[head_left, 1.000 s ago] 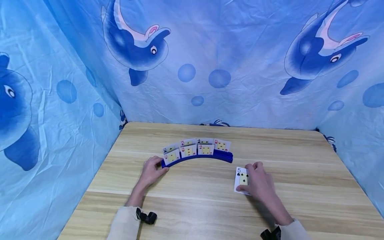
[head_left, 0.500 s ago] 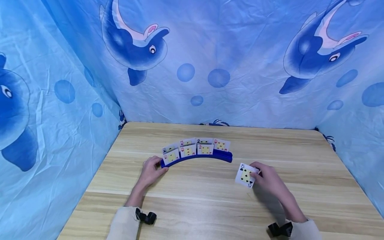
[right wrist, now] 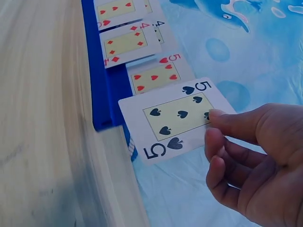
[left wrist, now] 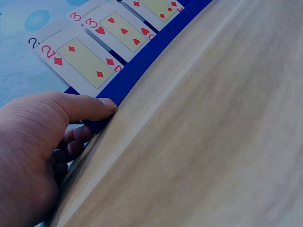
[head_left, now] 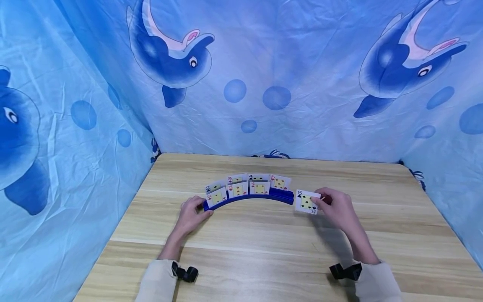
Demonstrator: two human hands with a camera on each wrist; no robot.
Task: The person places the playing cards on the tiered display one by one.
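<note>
A blue curved card holder (head_left: 282,196) bears two rows of playing cards. In front stand the two of diamonds (left wrist: 78,61), three of hearts (left wrist: 118,33) and four of diamonds (right wrist: 125,45). Behind them, the five of hearts (right wrist: 154,78) is at the right end, with the front slot before it bare. My left hand (head_left: 190,216) grips the holder's left end, thumb in front and fingers behind. Between thumb and fingers, my right hand (head_left: 339,209) pinches the five of spades (right wrist: 182,115) by its right side, face toward me, just off the holder's right end.
The holder stands on a wooden table (head_left: 241,251). A blue dolphin-print cloth (head_left: 241,54) hangs behind the table's back edge and along both sides. Each wrist wears a black camera strap, such as the left one (head_left: 185,274).
My right hand has picked the five of spades up off the table and carried it up and toward the holder's right end. The left hand has stayed on the holder.
</note>
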